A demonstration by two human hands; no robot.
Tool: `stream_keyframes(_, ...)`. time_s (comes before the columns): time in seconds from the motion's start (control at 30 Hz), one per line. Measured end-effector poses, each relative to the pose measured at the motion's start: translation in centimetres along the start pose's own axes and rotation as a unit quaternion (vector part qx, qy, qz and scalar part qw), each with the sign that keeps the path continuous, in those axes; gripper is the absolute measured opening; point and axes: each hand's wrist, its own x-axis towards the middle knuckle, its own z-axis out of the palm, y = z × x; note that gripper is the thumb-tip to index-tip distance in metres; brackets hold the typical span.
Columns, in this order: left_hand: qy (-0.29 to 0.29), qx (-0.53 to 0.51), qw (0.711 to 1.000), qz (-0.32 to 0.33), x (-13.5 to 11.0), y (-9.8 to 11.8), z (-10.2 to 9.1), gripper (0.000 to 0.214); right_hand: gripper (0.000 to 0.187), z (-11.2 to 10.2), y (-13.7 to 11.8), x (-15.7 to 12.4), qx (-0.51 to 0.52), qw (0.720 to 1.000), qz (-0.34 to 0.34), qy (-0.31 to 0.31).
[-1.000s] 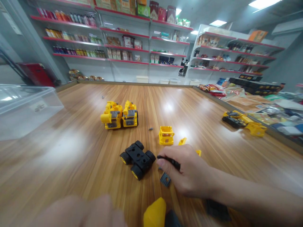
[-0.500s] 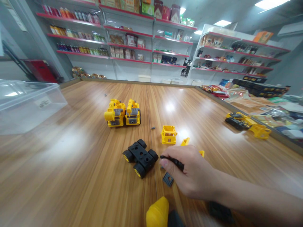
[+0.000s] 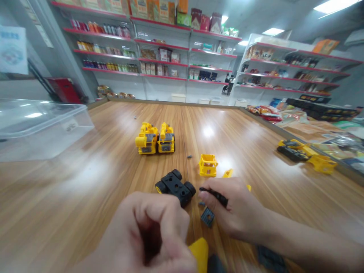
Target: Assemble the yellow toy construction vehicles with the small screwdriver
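My right hand (image 3: pixel 236 210) rests on the wooden table (image 3: pixel 85 178) with its fingers pinched round a thin black toy part (image 3: pixel 214 194). Just left of it sits a black wheeled toy chassis (image 3: pixel 176 187), and a small dark grey piece (image 3: pixel 207 217) lies under the fingers. My left hand (image 3: pixel 150 237) is raised close to the camera, blurred, its fingers curled into a loose fist; what it holds, if anything, is hidden. A yellow part (image 3: pixel 199 253) shows right beside it at the bottom edge. A yellow toy cab (image 3: pixel 208 165) stands behind my right hand.
Two assembled yellow toy trucks (image 3: pixel 156 138) stand side by side mid-table. A clear plastic bin (image 3: pixel 40 127) sits at the left. More yellow and black toy parts (image 3: pixel 305 153) lie at the right edge. A small screw (image 3: pixel 189 156) lies loose. Shop shelves line the back.
My left hand has come up into view from the bottom, fingers curled, after dropping out of sight half a second ago. My right hand stays put with the black part. The camera has shifted slightly.
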Motion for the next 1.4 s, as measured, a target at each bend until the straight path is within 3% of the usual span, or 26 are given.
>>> stream_keyframes(0.07,0.135,0.017,0.99,0.029,1.3,0.0,-0.6,0.034,0.023,-0.1,0.1,0.1,-0.001,1.0,-0.004,0.003)
stream_keyframes(0.13,0.276,0.127,0.949,0.089,2.3,-0.3,-1.2,0.019,0.023,-0.1,0.1,0.2,-0.009,1.0,0.001,0.009)
stream_keyframes(0.2,0.322,0.26,0.905,0.095,3.1,-0.9,-1.7,0.012,0.023,-0.2,0.0,0.3,-0.015,1.0,0.004,0.012)
stream_keyframes(0.27,0.296,0.382,0.87,0.094,3.7,-1.7,-2.2,0.011,0.022,-0.2,0.0,0.3,-0.022,1.0,0.004,0.008)
stream_keyframes(0.33,0.261,0.476,0.834,0.099,4.1,-2.7,-2.6,0.022,0.022,-0.2,0.0,0.3,-0.031,1.0,0.004,0.005)
stream_keyframes(0.4,0.225,0.525,0.816,0.083,4.2,-3.7,-3.0,0.036,0.021,-0.2,0.2,0.3,-0.048,0.999,0.006,0.005)
stream_keyframes(0.47,0.188,0.547,0.813,0.06,4.1,-4.7,-3.4,0.048,0.021,-0.2,0.4,0.3,-0.073,0.997,0.011,0.007)
stream_keyframes(0.57,0.128,0.567,0.814,0.026,3.8,-5.4,-3.7,0.05,0.019,-0.2,0.4,0.3,-0.098,0.995,0.013,-0.01)
stream_keyframes(0.73,0.067,0.581,0.81,0.032,3.5,-4.5,-3.7,0.048,0.006,-0.4,0.0,0.0,-0.069,0.995,-0.05,-0.045)
stream_keyframes(0.87,0.028,0.581,0.812,0.053,3.4,-3.9,-3.6,0.068,0.011,-1.6,0.8,0.4,-0.123,0.992,-0.031,0.025)
stream_keyframes(0.97,0.027,0.594,0.802,0.059,3.6,-4.0,-3.7,0.063,0.015,-3.0,2.0,1.0,-0.213,0.973,0.033,0.077)
stream_keyframes(1.13,0.088,0.625,0.775,0.029,4.2,-4.3,-3.9,0.046,0.017,-4.6,2.8,1.6,-0.267,0.957,0.058,0.101)
stream_keyframes(1.3,0.137,0.664,0.734,-0.025,4.2,-4.7,-4.1,0.062,0.018,-5.0,2.6,1.6,-0.285,0.957,0.03,0.036)
stream_keyframes(1.4,0.152,0.682,0.713,-0.055,4.0,-4.8,-4.3,0.067,0.029,-5.1,3.2,1.4,-0.323,0.946,0.041,-0.008)
